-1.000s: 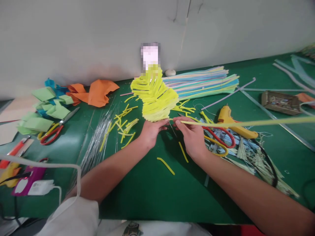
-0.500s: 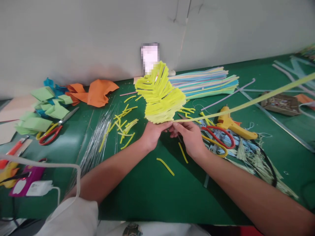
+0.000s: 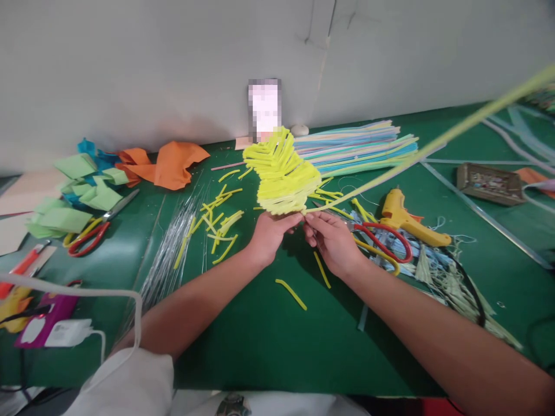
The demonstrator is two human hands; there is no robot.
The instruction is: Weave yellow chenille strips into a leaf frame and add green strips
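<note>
at the far left of the green table [image 3: 260, 346] a white charger [image 3: 69, 330] lies by a purple item, and behind them sit loose green paper pieces [image 3: 73, 202] with red-handled scissors [image 3: 91, 234] just beside them. further in, crumpled orange paper [image 3: 173, 162] rests against the wall, and a bundle of thin clear wires [image 3: 169, 248] lies near a scatter of short yellow pieces [image 3: 221, 225]. the left hand [image 3: 269, 234] is closed, its fingers pinching the lower edge of a woven yellow piece [image 3: 281, 173], which is held tilted just above the table at the centre. the right hand [image 3: 332, 240], touching the left at the fingertips, is closed on the near end of a long yellow strip [image 3: 433, 141] that meets the woven piece's base and slants up and away to the right edge of the view. behind it lies a flat stack of pastel strips [image 3: 359, 147]. right of the hand are a second pair of scissors [image 3: 385, 242] and a yellow glue gun [image 3: 403, 216] on a tangle of threads. well to the right, a shallow tray [image 3: 489, 172] holds what look like small mixed bits, too small to tell apart.
</note>
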